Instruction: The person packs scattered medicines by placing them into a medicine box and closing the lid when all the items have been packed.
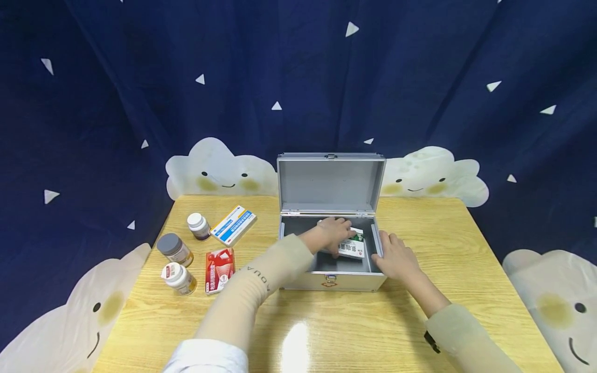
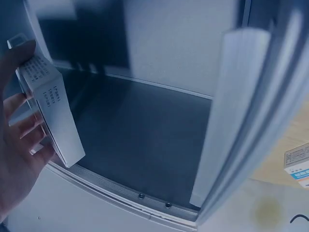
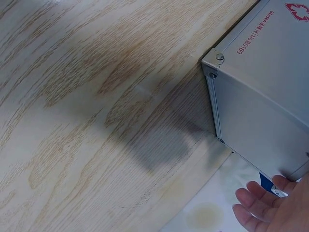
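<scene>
White carton [image 1: 353,249] inside metal case [image 1: 298,282]; left hand [image 1: 328,234] pinches it between thumb and fingers. Probably light, stiff, crushable card: hold by 2 opposite edges. Right hand [image 1: 399,260]: fingers loosely extended at case's right side.

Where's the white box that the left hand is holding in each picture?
Head: white box just right of centre, inside the metal case, under the left hand.
Left wrist: white box at the left side.
Right wrist: not in it.
Shared landmark: metal case, in all three.
</scene>
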`<state>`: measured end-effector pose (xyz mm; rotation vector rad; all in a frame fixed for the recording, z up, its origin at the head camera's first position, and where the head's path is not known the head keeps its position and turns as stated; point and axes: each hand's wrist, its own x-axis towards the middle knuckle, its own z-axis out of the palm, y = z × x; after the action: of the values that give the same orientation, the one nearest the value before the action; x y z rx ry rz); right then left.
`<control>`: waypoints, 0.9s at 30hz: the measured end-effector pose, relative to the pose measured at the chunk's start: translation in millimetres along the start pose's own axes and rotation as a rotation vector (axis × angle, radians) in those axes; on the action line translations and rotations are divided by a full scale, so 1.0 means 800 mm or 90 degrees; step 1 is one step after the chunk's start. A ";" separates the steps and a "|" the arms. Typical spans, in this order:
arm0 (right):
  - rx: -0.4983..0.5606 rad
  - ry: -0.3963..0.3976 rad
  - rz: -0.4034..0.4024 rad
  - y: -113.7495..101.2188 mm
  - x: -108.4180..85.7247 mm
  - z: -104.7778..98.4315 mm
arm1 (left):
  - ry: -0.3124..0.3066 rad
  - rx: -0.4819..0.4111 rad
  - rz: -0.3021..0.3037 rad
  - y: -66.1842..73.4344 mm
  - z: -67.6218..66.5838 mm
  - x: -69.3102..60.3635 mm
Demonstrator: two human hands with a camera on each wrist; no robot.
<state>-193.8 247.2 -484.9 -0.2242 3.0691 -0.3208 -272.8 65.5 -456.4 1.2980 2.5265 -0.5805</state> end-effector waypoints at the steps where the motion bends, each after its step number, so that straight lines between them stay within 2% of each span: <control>1: 0.000 -0.002 0.000 0.000 0.000 0.000 | -0.006 0.003 0.000 0.000 0.000 0.001; 13: -0.003 -0.003 0.000 -0.002 -0.001 -0.001 | -0.027 0.053 0.015 0.009 0.010 0.021; 21: -0.004 -0.003 0.010 0.000 0.000 0.001 | -0.047 0.059 0.003 0.019 0.005 0.029; 27: -0.001 0.004 0.008 0.000 0.000 0.001 | -0.076 0.071 -0.007 0.023 0.011 0.046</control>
<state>-193.6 246.9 -485.9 -0.2053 3.0754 -0.3203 -278.3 97.7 -482.7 1.2470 2.4363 -0.7873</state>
